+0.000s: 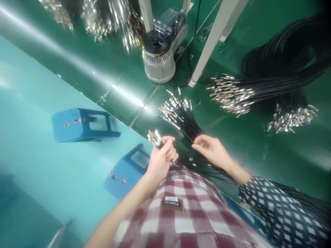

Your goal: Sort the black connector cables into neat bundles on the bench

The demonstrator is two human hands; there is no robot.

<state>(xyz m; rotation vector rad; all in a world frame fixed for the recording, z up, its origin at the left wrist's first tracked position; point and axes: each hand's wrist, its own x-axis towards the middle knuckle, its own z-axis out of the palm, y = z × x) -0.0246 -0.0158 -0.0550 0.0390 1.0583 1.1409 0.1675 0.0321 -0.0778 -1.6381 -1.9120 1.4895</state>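
Note:
My left hand (164, 154) is closed round a small bunch of black wires, whose silvery metal ends (154, 137) stick out above the thumb. Just right of it, a larger bundle of black wires (190, 125) lies on the green table, with its metal-tipped ends fanned toward the back. At the near edge of that bundle my right hand (210, 150) has thumb and forefinger pinched together on a black wire. The other fingers are curled in. More black wires run beneath the right wrist toward the lower right.
Thick coils of black wire (281, 81) with metal ends lie on the right. A grey round machine (158, 62) stands at the back beside a white table leg-like post (217, 41). More metal ends (97, 24) hang blurred at top left. Two blue stools (69, 125) stand below the table edge.

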